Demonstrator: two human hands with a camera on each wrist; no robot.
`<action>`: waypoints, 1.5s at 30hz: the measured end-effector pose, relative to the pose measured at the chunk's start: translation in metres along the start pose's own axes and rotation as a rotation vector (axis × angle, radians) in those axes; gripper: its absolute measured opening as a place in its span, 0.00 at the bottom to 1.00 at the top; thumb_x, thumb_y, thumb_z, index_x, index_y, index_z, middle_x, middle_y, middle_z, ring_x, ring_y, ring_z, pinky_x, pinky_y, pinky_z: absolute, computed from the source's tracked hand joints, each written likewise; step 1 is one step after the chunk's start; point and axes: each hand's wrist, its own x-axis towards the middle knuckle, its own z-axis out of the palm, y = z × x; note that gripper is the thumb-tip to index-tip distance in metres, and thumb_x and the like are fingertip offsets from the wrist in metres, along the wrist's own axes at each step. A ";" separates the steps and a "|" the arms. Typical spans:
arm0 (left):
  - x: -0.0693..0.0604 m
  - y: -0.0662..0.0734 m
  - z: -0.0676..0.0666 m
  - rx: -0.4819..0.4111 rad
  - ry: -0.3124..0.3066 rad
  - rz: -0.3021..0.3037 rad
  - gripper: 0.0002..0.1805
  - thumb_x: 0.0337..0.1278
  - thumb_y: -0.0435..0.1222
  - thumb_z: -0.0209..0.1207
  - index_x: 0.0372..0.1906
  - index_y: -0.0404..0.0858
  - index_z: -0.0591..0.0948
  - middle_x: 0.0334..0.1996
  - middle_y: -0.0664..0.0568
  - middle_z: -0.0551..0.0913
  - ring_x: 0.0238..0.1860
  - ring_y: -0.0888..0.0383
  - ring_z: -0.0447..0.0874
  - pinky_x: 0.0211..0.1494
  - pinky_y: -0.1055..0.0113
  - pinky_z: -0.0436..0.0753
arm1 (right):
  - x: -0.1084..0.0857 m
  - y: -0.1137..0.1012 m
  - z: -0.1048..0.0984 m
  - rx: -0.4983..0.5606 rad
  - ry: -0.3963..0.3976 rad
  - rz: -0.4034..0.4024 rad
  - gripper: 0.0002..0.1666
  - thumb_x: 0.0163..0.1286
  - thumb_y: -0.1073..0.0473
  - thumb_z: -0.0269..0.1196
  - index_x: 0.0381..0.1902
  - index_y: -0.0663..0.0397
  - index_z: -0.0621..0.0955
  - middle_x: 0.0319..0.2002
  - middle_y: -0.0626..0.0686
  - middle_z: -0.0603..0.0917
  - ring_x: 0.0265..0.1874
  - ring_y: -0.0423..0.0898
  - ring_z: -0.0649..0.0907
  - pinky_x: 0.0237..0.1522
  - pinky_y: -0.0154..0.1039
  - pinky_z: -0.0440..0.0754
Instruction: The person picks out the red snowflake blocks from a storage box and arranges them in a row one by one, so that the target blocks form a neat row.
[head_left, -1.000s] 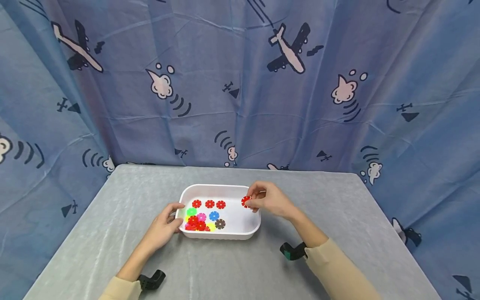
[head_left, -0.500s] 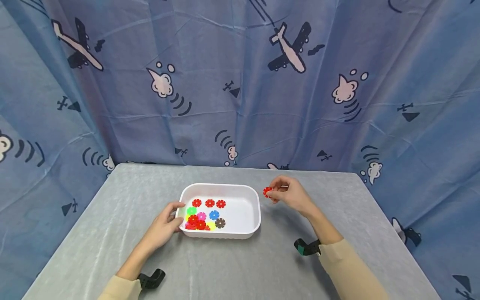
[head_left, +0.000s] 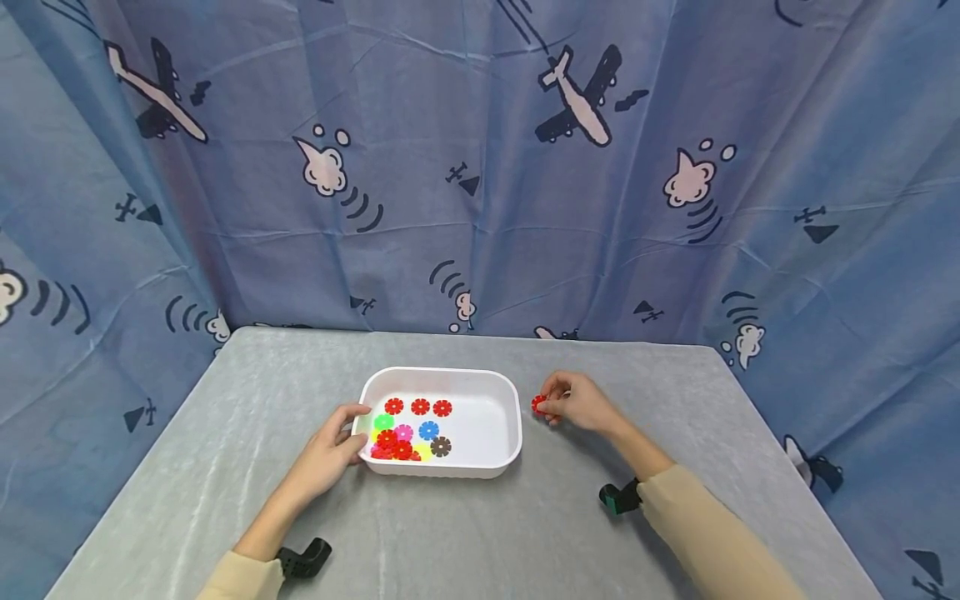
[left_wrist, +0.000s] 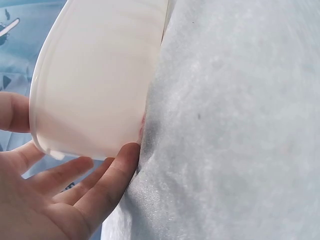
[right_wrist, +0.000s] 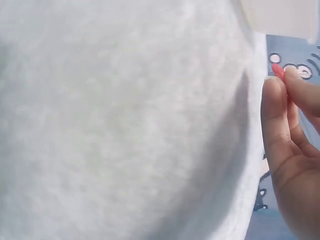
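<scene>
My left hand point(head_left: 322, 454) grips the left end of a white plastic tray point(head_left: 483, 472), fingers and thumb at its rim. In the left wrist view, fingertips of the left hand point(left_wrist: 60, 200) lie along the tray's outer wall point(left_wrist: 100, 80). Beyond the tray's right end, my right hand point(head_left: 581, 402) pinches a red snowflake disc point(head_left: 537, 405) between thumb and fingers, over the table. Only the edge of this red disc point(right_wrist: 278, 70) shows in the right wrist view. Inside the tray, a row of red discs point(head_left: 420, 407) lies behind a mixed cluster that includes a blue disc point(head_left: 428, 430) and a brown disc point(head_left: 441, 447).
A grey cloth-covered table point(head_left: 450, 533) surrounds the tray. Behind it hangs a blue curtain point(head_left: 420, 192) printed with planes. Each wrist wears a black camera mount, one of them point(head_left: 303, 558) on the left.
My right hand has carried the red disc out of the tray, rightward past its end, and then lowered it toward the table. The left hand and tray have stayed put.
</scene>
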 end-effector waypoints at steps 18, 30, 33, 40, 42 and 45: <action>-0.001 0.000 0.003 -0.009 -0.004 0.004 0.22 0.71 0.30 0.53 0.67 0.37 0.70 0.68 0.35 0.71 0.58 0.44 0.81 0.45 0.64 0.84 | 0.002 0.010 0.006 -0.299 0.032 0.017 0.09 0.61 0.70 0.72 0.35 0.64 0.81 0.24 0.52 0.78 0.19 0.43 0.77 0.21 0.37 0.80; -0.001 0.002 0.002 0.005 -0.016 -0.007 0.22 0.73 0.31 0.53 0.68 0.37 0.69 0.70 0.34 0.69 0.58 0.44 0.80 0.48 0.60 0.85 | -0.002 -0.016 -0.008 -0.339 0.087 -0.028 0.07 0.67 0.66 0.68 0.41 0.62 0.83 0.33 0.53 0.83 0.28 0.46 0.80 0.26 0.39 0.81; -0.001 0.001 0.001 0.002 -0.017 -0.009 0.22 0.73 0.31 0.53 0.69 0.37 0.69 0.70 0.34 0.69 0.57 0.45 0.81 0.47 0.61 0.84 | -0.006 -0.030 -0.009 -0.344 0.117 -0.051 0.07 0.69 0.63 0.68 0.42 0.60 0.84 0.36 0.53 0.84 0.32 0.47 0.80 0.30 0.40 0.81; -0.001 0.001 0.000 -0.002 -0.017 -0.011 0.22 0.73 0.31 0.53 0.68 0.38 0.69 0.68 0.34 0.70 0.56 0.46 0.81 0.46 0.64 0.83 | -0.017 -0.062 0.000 -0.369 0.146 -0.092 0.07 0.70 0.58 0.69 0.43 0.54 0.85 0.37 0.49 0.85 0.36 0.47 0.81 0.37 0.43 0.82; -0.001 0.001 0.000 -0.001 -0.018 -0.011 0.22 0.73 0.31 0.53 0.68 0.37 0.69 0.68 0.34 0.70 0.56 0.45 0.81 0.46 0.63 0.84 | -0.020 -0.069 0.005 -0.367 0.142 -0.110 0.08 0.69 0.58 0.69 0.43 0.54 0.85 0.37 0.48 0.85 0.36 0.46 0.82 0.39 0.44 0.82; -0.001 0.002 0.000 0.004 -0.022 -0.010 0.23 0.72 0.31 0.53 0.68 0.37 0.69 0.68 0.34 0.70 0.57 0.45 0.81 0.46 0.62 0.84 | -0.023 -0.077 0.013 -0.349 0.140 -0.132 0.08 0.69 0.58 0.70 0.43 0.54 0.85 0.37 0.47 0.85 0.37 0.45 0.82 0.42 0.43 0.82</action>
